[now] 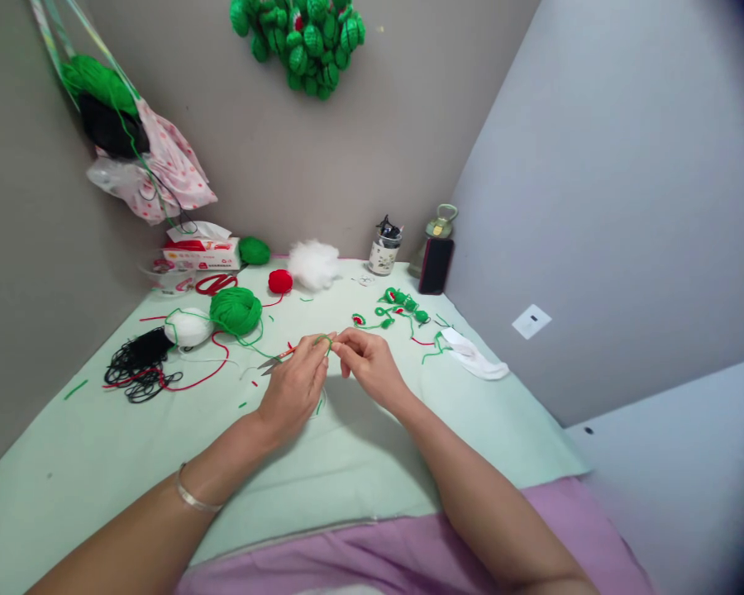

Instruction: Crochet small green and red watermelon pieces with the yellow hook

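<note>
My left hand [294, 382] is closed on a strand of green yarn [326, 338] that loops over its fingertips. Fingertip to fingertip with it, my right hand [370, 362] pinches the same yarn; any small tool in there is hidden. From the left hand the strand trails back toward a green yarn ball [236, 311]. Scissors [275, 362] with an orange part lie just left of my left hand, partly covered by it. Beyond my right hand are several small green crocheted pieces [403, 304], some with red and white.
At the left lie a white yarn ball [188, 328], tangled black yarn [137, 362] and red-handled scissors [216, 284]. Along the back stand a tissue box [202, 253], red yarn ball [280, 282], white stuffing [313, 264], jar [384, 252] and phone [436, 266]. White cloth [476, 357] lies right.
</note>
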`<state>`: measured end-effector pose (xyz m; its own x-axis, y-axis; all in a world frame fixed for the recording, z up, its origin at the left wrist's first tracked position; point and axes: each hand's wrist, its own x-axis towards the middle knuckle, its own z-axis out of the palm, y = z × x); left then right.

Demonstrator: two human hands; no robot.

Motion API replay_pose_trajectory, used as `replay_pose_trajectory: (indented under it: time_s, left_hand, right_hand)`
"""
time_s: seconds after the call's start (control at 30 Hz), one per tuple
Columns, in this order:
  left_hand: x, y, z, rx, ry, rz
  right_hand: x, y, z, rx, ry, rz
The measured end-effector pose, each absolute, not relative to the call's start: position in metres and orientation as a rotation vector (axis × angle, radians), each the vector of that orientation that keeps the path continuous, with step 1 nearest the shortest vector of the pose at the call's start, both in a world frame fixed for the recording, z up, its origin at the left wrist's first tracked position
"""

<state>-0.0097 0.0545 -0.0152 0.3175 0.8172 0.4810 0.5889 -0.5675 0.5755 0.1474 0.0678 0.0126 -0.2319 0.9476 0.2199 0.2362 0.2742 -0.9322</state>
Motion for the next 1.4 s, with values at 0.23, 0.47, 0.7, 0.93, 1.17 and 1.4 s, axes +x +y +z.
replay_pose_trajectory:
  time_s: [0.23, 0.47, 0.7, 0.93, 1.17, 1.4]
  left_hand:
    - [-0.01, 0.055, -0.016, 2.257, 1.261, 1.093]
    - [-0.011, 0.056, -0.016, 2.282, 1.31, 1.064]
    - [-0.012, 0.054, -0.009, 2.027, 1.135, 1.07]
    - [-0.013, 0.057, 0.001, 1.553, 0.994, 1.063]
    - [-0.017, 0.061, 0.0, 1.532, 1.064, 1.109]
    - [-0.018, 0.056, -0.008, 1.937, 1.197, 1.173]
  right_hand:
    - [0.15, 0.072, 0.011, -1.114, -1.63, 1.061]
    - [0.148, 0.071, 0.011, -1.077, -1.663, 1.109]
    - [0.15, 0.07, 0.006, -1.141, -1.781, 0.887]
    - [0.146, 0.062, 0.003, -1.153, -2.027, 0.302]
    - [0.145, 0.06, 0.008, -1.111, -1.775, 0.674]
    - [0.145, 0.06, 0.014, -1.03, -1.599, 0.927]
